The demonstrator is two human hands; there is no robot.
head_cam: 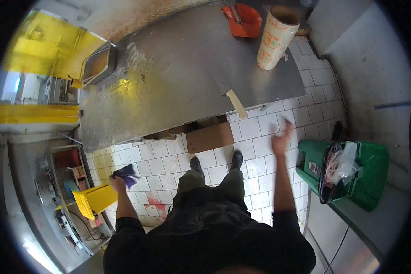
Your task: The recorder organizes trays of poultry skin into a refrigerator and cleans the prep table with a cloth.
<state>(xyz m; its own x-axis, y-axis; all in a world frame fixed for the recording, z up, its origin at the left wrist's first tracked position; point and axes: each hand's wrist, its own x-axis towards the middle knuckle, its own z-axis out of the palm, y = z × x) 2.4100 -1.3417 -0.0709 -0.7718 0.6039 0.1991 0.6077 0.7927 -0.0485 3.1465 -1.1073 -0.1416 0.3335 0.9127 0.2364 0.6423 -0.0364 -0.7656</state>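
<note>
My left hand is closed around a dark purple cloth, out to the left over the tiled floor. My right hand is raised on the right, a little blurred, with its fingers apart and nothing visible in it. Beyond it, a kitchen knife with a cream handle lies on the metal worktop, its handle jutting over the front edge. A large printed roll of film stands upright near the worktop's right end. Beside the roll, a whisk rests on a red-orange scoop or bowl.
An open green bin with plastic waste stands at the right. A yellow bin is near my left forearm. A cardboard box sticks out from under the worktop. A metal pan sits at the worktop's left end, whose surface has whitish residue.
</note>
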